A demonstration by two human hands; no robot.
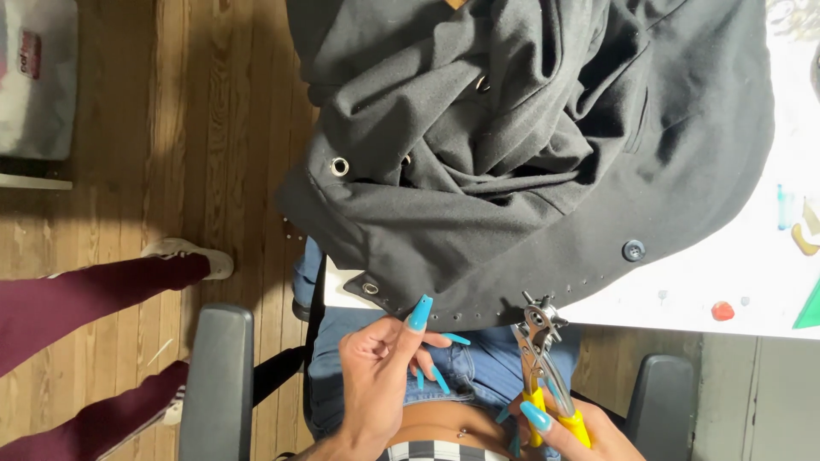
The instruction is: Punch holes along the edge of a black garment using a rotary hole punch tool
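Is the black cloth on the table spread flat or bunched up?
Bunched up: the black cloth lies in deep folds on the table, one edge hanging over.

We are holding a revolving punch plier (547, 367) with yellow-sleeved handles and a steel wheel head; it is pointing up and away from us, its head just touching the hem of a black garment (512, 145). That garment is lying bunched on the worktop, its near edge hanging over, carrying metal eyelets, one dark button and a row of small holes.
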